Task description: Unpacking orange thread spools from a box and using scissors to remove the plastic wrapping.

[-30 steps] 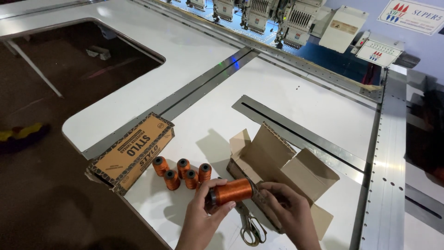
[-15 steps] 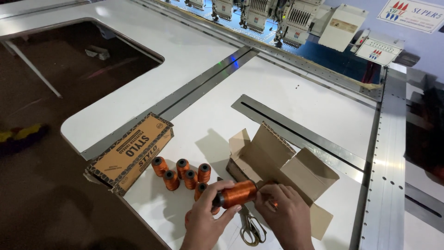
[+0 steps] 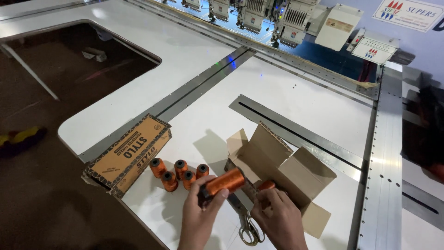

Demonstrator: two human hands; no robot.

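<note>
My left hand point(image 3: 200, 217) grips an orange thread spool point(image 3: 224, 180) by its dark base and holds it level above the white table point(image 3: 296, 97). My right hand point(image 3: 276, 214) is just right of it, fingers curled near the spool's tip and over a second orange spool point(image 3: 267, 185) at the mouth of an open cardboard box point(image 3: 286, 171). Several more orange spools point(image 3: 178, 172) stand on the table to the left. Scissors point(image 3: 247, 224) lie between my hands.
A closed brown cardboard box point(image 3: 127, 155) lies at the table's left edge. Metal slots point(image 3: 296, 132) cross the table. Embroidery machine heads point(image 3: 259, 11) and a control panel point(image 3: 373, 48) line the far side. A dark cut-out point(image 3: 69, 60) opens at left.
The held spool has shifted slightly right and up toward the open box. My right hand has moved closer to the box opening.
</note>
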